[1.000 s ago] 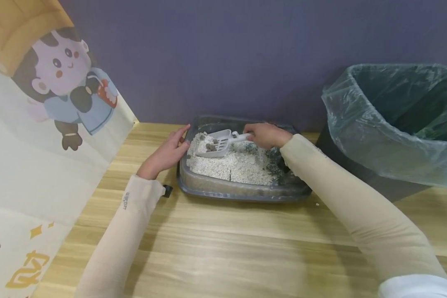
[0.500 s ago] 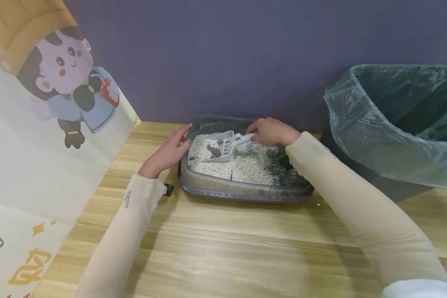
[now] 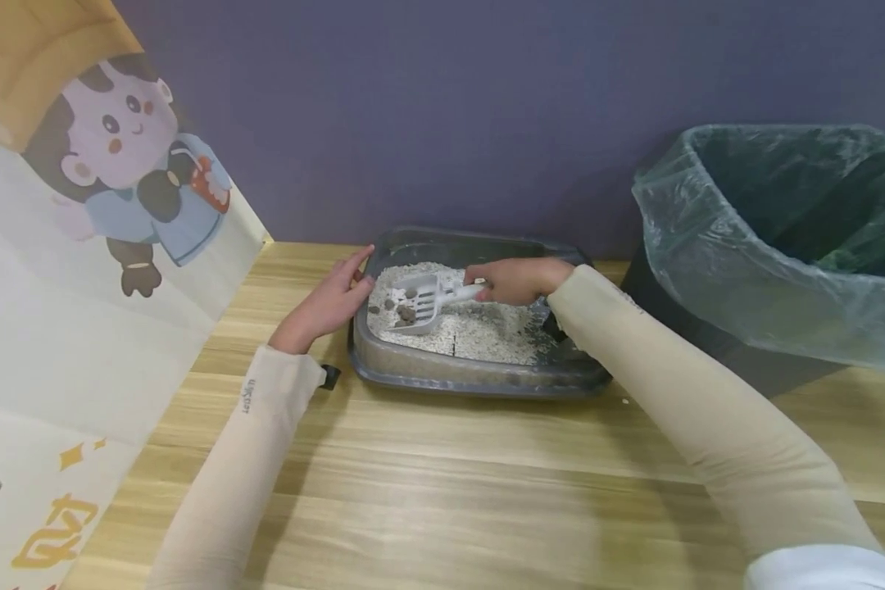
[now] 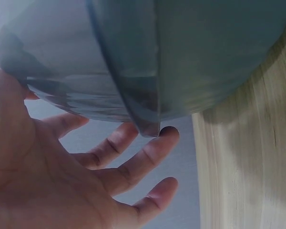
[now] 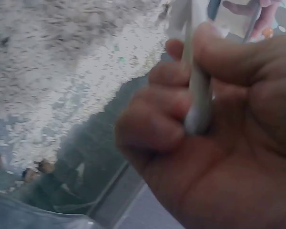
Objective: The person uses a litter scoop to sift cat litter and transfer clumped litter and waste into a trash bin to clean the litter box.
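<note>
A grey litter box stands against the wall, holding pale granular litter. My left hand rests on its left rim; in the left wrist view its fingers spread loosely beneath the box's overhanging edge. With curled fingers my right hand grips the handle of a white slotted litter scoop. Brown clumps and some litter lie in the scoop's head, which is low over the litter at the left. The right wrist view shows the handle between fingers and thumb.
A dark bin lined with a translucent green bag stands right of the box. Behind rises a purple wall; a white panel with a cartoon figure borders the wooden surface on the left.
The scoop shifts slightly right, then back left and nearer to me, with clumps in its head. More small clumps show at the box's left. My left hand keeps its place on the rim.
</note>
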Demonstrator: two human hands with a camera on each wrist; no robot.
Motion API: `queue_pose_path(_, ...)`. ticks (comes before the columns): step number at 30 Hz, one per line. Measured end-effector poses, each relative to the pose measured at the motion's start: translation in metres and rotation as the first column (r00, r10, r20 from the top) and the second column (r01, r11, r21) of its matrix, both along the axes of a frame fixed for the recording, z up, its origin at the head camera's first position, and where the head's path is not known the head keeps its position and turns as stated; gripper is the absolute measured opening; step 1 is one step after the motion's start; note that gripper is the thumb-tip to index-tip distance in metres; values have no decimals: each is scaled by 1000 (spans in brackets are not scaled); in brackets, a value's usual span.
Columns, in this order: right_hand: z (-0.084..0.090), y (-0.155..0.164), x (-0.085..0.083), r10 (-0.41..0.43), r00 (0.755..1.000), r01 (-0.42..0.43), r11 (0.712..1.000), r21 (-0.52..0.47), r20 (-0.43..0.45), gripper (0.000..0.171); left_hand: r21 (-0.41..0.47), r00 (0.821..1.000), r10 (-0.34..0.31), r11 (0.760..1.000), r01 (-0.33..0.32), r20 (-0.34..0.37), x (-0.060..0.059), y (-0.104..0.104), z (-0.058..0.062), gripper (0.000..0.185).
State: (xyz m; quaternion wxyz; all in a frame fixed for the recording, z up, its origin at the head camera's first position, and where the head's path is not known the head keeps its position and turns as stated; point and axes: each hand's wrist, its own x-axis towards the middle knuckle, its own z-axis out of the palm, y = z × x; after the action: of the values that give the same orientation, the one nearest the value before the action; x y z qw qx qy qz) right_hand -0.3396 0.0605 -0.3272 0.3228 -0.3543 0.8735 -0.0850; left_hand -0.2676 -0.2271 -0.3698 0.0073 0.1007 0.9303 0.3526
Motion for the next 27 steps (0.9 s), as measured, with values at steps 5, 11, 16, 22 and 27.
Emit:
queue_pose_path(5,-9,10,3,37,996,-35,999,-24,84,27,-5,1000,-3,1000,3,-1,0,0,0,59)
queue_pose_path(11,-10,21,13,-9,998,15,995,-95,54,32,-5,1000,3,1000,-3,11,1,-2,0,59)
queue_pose_path(16,-3,38,28,-94,995,90,985,-147,-27,36,-10,1000,-5,1000,5,15,3,-1,1,60)
queue_pose_path(22,0,56,48,-201,968,161,956,-244,-151,38,-16,1000,-4,1000,4,9,3,0,3,59)
queue_pose_path(27,-2,66,64,-265,939,171,913,-371,-221,30,-7,1000,7,1000,-7,7,3,-1,1,60)
